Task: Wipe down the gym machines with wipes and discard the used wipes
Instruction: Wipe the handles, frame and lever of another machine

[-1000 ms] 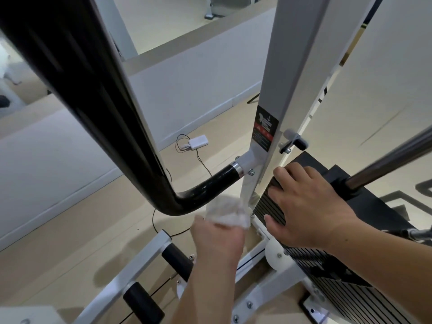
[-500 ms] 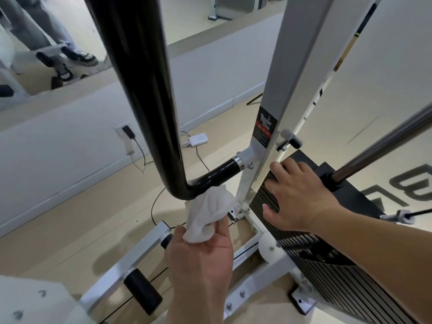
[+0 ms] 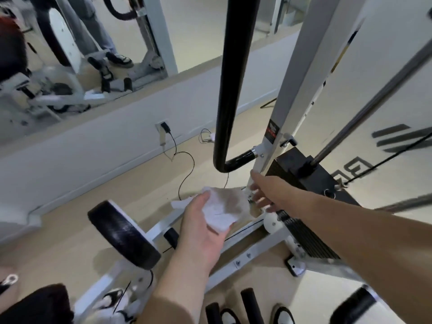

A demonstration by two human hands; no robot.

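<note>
The left hand (image 3: 201, 230) grips the crumpled white paper wipe (image 3: 222, 209) just below the bent black steel tube (image 3: 225, 101), probably to refold it, while the empty, straight-fingered right hand (image 3: 264, 192) reaches in beside the black weight stack (image 3: 292, 164).

A glossy black bar (image 3: 233, 90) at 12 o'clock joins a white-painted metal upright (image 3: 294, 90). A polished steel guide rod (image 3: 374, 105) gleams at 2 o'clock above a matt, ribbed black weight stack (image 3: 304, 232). At centre is a crumpled, soft white wipe (image 3: 222, 206), smudged grey-brown.
</note>
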